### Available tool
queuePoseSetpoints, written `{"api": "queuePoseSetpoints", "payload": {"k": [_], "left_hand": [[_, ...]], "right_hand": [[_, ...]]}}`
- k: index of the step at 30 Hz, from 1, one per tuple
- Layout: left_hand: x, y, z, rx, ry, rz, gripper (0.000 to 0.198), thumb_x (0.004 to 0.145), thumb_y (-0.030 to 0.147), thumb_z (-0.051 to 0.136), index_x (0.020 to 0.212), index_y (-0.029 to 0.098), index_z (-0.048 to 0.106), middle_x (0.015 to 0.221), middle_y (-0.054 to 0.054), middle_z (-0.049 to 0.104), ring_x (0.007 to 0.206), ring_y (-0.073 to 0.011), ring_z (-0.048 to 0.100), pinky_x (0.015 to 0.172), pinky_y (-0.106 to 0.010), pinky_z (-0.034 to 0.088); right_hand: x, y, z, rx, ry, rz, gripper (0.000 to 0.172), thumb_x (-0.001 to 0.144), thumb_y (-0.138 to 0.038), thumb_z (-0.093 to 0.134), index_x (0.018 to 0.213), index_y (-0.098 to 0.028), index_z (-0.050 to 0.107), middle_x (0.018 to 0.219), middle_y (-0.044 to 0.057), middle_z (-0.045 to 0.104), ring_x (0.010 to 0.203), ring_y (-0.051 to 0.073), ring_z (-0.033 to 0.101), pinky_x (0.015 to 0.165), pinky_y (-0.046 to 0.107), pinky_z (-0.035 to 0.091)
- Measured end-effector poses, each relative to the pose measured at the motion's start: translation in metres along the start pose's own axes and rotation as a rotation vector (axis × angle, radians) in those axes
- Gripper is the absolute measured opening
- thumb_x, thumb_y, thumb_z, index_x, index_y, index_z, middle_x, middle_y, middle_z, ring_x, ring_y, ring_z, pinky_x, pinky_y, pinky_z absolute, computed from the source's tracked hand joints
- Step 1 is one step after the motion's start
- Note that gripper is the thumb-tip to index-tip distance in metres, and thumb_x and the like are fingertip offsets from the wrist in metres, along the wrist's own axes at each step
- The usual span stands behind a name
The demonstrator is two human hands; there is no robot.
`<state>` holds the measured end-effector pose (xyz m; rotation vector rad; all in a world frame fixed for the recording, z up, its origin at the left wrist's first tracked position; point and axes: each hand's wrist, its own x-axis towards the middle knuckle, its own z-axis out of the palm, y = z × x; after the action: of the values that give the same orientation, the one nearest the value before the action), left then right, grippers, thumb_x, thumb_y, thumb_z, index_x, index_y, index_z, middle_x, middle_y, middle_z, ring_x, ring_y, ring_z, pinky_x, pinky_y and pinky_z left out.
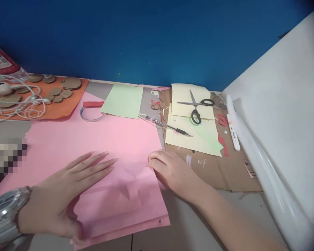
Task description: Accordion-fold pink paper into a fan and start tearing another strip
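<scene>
A large sheet of pink paper lies in front of me, creased toward its near end, where a second pink layer shows under the edge. Flat on its left part rests my left hand, fingers stretched out and the thumb near the lower edge; a watch is on that wrist. At the sheet's right edge, my right hand has its fingers curled together, pinching the pink paper's border. A light green paper lies on the far part of the sheet, beside a curved band with a red piece.
Scissors lie open on pale yellow paper, with a pen nearby. A white marker lies on cardboard at right. Orange paper holds cardboard discs and white earphones. A bottle stands far left.
</scene>
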<state>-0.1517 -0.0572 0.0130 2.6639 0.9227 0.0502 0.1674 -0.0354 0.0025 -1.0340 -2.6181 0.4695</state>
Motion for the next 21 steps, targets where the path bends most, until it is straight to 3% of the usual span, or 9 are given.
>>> {"api": "queuePoseSetpoints", "payload": {"k": [2, 4, 8, 10, 13, 16, 19, 21], "left_hand": [[-0.013, -0.005, 0.003, 0.001, 0.023, 0.035, 0.122, 0.05, 0.085, 0.049, 0.147, 0.022, 0.012, 0.149, -0.012, 0.028, 0.134, -0.036, 0.031, 0.113, -0.045, 0.012], [-0.019, -0.005, 0.006, 0.02, 0.058, -0.034, 0.118, 0.05, 0.081, 0.052, 0.147, 0.024, 0.015, 0.149, -0.009, 0.031, 0.133, -0.0364, 0.031, 0.114, -0.045, 0.012], [-0.021, -0.001, 0.008, 0.057, 0.077, -0.099, 0.078, 0.072, 0.04, 0.05, 0.144, 0.03, 0.023, 0.144, 0.0, 0.041, 0.135, -0.0281, 0.03, 0.114, -0.045, 0.012], [-0.019, -0.003, 0.009, 0.047, 0.12, -0.131, 0.068, 0.075, 0.022, 0.044, 0.141, 0.031, 0.03, 0.142, 0.002, 0.044, 0.135, -0.0247, 0.031, 0.114, -0.045, 0.017], [-0.014, -0.007, 0.011, 0.017, 0.204, -0.162, 0.062, 0.074, 0.009, 0.042, 0.132, 0.031, 0.043, 0.139, 0.002, 0.046, 0.131, -0.0224, 0.035, 0.11, -0.043, 0.029], [-0.004, -0.004, 0.01, 0.006, 0.218, -0.148, 0.072, 0.066, -0.001, 0.038, 0.13, 0.032, 0.045, 0.14, 0.003, 0.044, 0.131, -0.022, 0.034, 0.106, -0.042, 0.035], [0.007, 0.003, 0.006, 0.041, 0.11, -0.095, 0.093, 0.053, -0.005, 0.035, 0.137, 0.034, 0.036, 0.147, 0.005, 0.035, 0.136, -0.0242, 0.026, 0.108, -0.048, 0.032], [0.012, 0.006, 0.002, 0.086, 0.022, -0.041, 0.101, 0.046, -0.005, 0.036, 0.139, 0.035, 0.032, 0.15, 0.007, 0.028, 0.138, -0.0261, 0.02, 0.109, -0.053, 0.026]], "right_hand": [[0.0, 0.0, -0.001, 0.026, -0.006, 0.012, 0.018, 0.088, -0.01, 0.044, 0.096, -0.019, 0.058, 0.102, 0.006, 0.061, 0.095, 0.016, 0.053, 0.082, 0.031, 0.042], [0.0, 0.001, -0.001, 0.051, -0.015, 0.025, 0.02, 0.087, -0.008, 0.043, 0.096, -0.018, 0.057, 0.102, 0.007, 0.061, 0.095, 0.017, 0.053, 0.081, 0.032, 0.042], [0.001, 0.001, -0.002, 0.106, -0.013, 0.042, 0.023, 0.087, -0.006, 0.039, 0.097, -0.017, 0.056, 0.101, 0.009, 0.06, 0.091, 0.019, 0.052, 0.078, 0.034, 0.042], [0.002, -0.001, -0.003, 0.13, -0.009, 0.061, 0.023, 0.088, -0.007, 0.037, 0.096, -0.017, 0.056, 0.101, 0.009, 0.06, 0.09, 0.019, 0.052, 0.079, 0.034, 0.042], [0.005, -0.005, -0.006, 0.147, -0.041, 0.108, 0.02, 0.089, -0.011, 0.041, 0.098, -0.018, 0.057, 0.1, 0.008, 0.058, 0.091, 0.018, 0.051, 0.082, 0.033, 0.041], [0.007, -0.009, -0.006, 0.099, -0.075, 0.098, 0.034, 0.088, -0.007, 0.043, 0.112, -0.026, 0.058, 0.101, 0.006, 0.055, 0.094, 0.018, 0.048, 0.085, 0.034, 0.039], [0.007, -0.011, -0.002, 0.024, -0.092, 0.046, 0.057, 0.083, 0.002, 0.04, 0.124, -0.035, 0.053, 0.103, 0.005, 0.054, 0.099, 0.019, 0.045, 0.086, 0.035, 0.038], [0.005, -0.011, 0.0, 0.005, -0.092, 0.03, 0.06, 0.082, 0.003, 0.04, 0.125, -0.036, 0.052, 0.105, 0.005, 0.053, 0.1, 0.02, 0.043, 0.086, 0.035, 0.038]]}}
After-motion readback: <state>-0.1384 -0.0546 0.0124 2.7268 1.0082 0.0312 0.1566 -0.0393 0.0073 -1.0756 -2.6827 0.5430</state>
